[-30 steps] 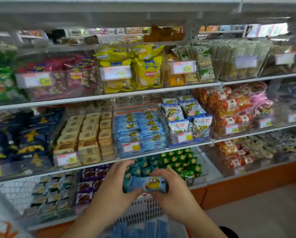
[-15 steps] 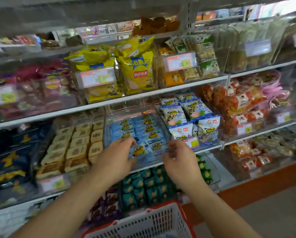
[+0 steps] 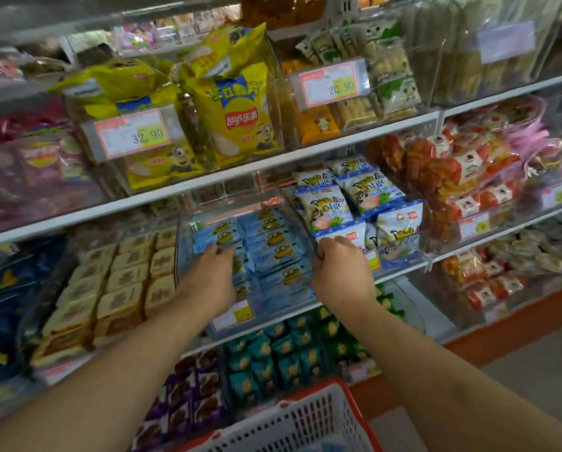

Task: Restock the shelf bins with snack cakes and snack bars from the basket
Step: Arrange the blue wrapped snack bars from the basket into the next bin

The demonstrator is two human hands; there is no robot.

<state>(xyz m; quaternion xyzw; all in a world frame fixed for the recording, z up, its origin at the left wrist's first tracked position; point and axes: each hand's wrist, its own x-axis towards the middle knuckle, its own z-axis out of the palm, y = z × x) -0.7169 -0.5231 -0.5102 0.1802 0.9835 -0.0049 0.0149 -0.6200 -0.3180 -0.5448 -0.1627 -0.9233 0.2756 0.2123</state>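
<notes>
Hands (image 3: 208, 282) (image 3: 341, 275) have risen from basket (image 3: 305, 415) into blue-pack bin (image 3: 188, 236).

Single head view, from my head, facing forward and down, close on the middle shelf (image 3: 208, 190); basket (image 3: 292, 419) at bottom edge.

White shelf (image 3: 273, 164) with clear bins (image 3: 188, 243) of packaged snacks (image 3: 273, 252).

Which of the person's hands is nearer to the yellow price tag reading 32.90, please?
Left. The left hand lies in the blue-packet bin, below and slightly right of the 32.90 tag; the right hand is at that bin's right wall, farther right.
</notes>
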